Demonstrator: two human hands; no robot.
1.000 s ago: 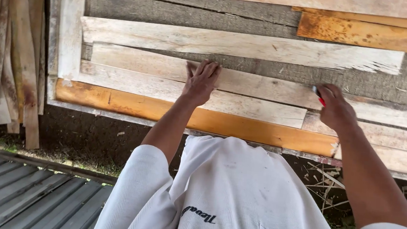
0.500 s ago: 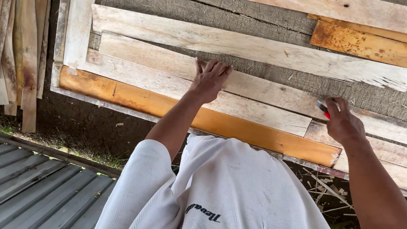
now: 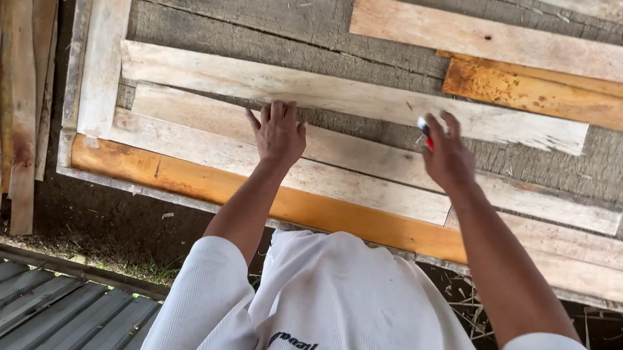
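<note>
Landmark was the grey weathered work surface [image 3: 280, 15], biggest thing in view, filling the upper part of the frame. Along its near edge lay a long orange-stained plank [image 3: 176, 176], running left to right. Just above that on the surface sat pale planks stacked stepwise: a lower pale plank [image 3: 178, 152], a middle pale plank [image 3: 189, 108] partly over it, and an upper pale plank [image 3: 215, 75] whose right end was ragged. Toward the far right of the surface lay another pale board [image 3: 503, 42] with an orange-brown board [image 3: 558, 99] just beside it on the near side. An upright pale board [image 3: 106, 37] ran along the surface's left edge. Off the surface's left side, a bundle of rough wood slats [image 3: 12, 81] stood well apart from your hands. Below the surface, at bottom left, was corrugated metal sheeting [image 3: 7, 306]. Your white shirt [image 3: 329, 312] filled the lower middle. Your left hand [image 3: 279, 131] lay flat, palm down, fingers close together, pressed on the middle pale plank near the surface's centre. Your right hand [image 3: 445, 153] was closed round a small red and blue marker [image 3: 425, 129], pinched between thumb and fingers, tip near the upper pale plank's lower edge; couldn't tell whether the tip touched the wood.
</note>
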